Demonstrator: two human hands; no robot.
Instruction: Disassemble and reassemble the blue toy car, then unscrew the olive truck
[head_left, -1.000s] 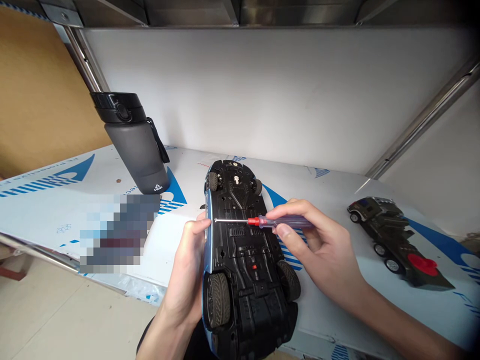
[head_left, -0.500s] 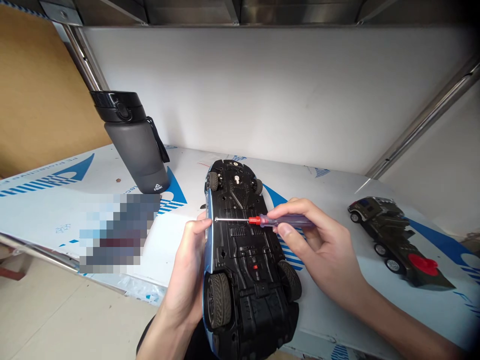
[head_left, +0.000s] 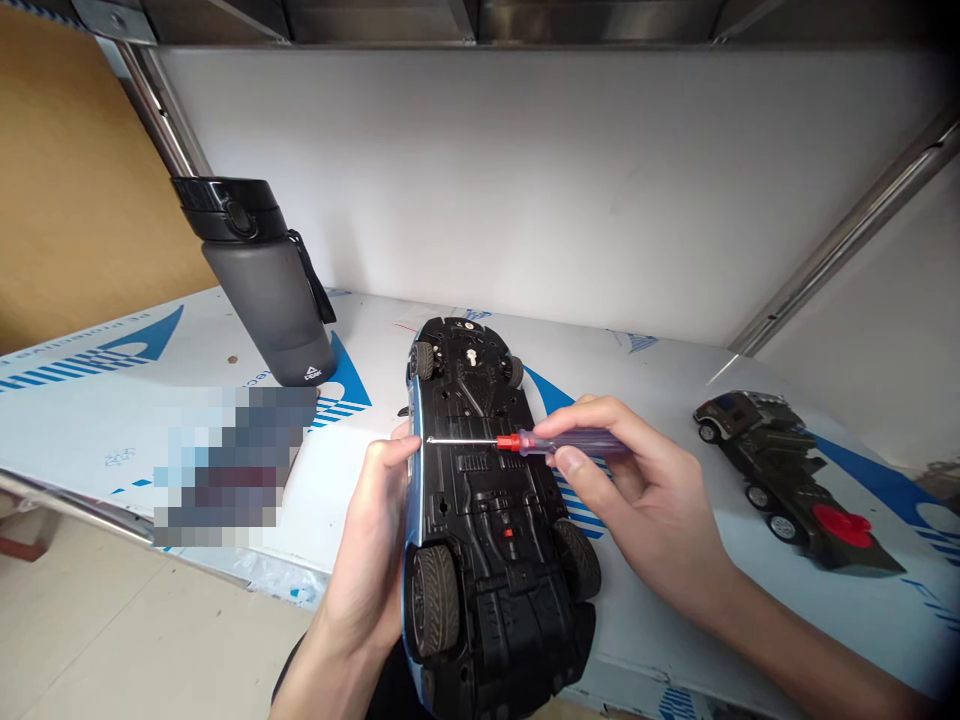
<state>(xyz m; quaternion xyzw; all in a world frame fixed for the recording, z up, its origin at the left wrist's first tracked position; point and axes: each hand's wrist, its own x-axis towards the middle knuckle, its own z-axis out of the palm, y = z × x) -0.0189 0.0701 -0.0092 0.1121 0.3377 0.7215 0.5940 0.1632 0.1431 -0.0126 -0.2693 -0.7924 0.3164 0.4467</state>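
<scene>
A blue toy car is held with its black underside facing me, its wheels showing at both sides. My left hand grips it along its left side, thumb at the edge and the other fingers hidden behind the body. Between the thumb and fingers of my right hand is a screwdriver with a clear purple handle and a red collar. Its metal shaft lies across the underside and points left. The tip is by the car's left edge, close to my left thumb; a tiny shiny spot shows there, too small to name.
A grey water bottle with a black lid stands at the back left. In front of it lies a pixelated flat object. An army-green toy truck with a red part rests on the right. Metal shelving hangs above.
The view has shifted very slightly, so everything sits a little further left. Both hands keep their hold, and the screwdriver tip stays by the car's left edge.
</scene>
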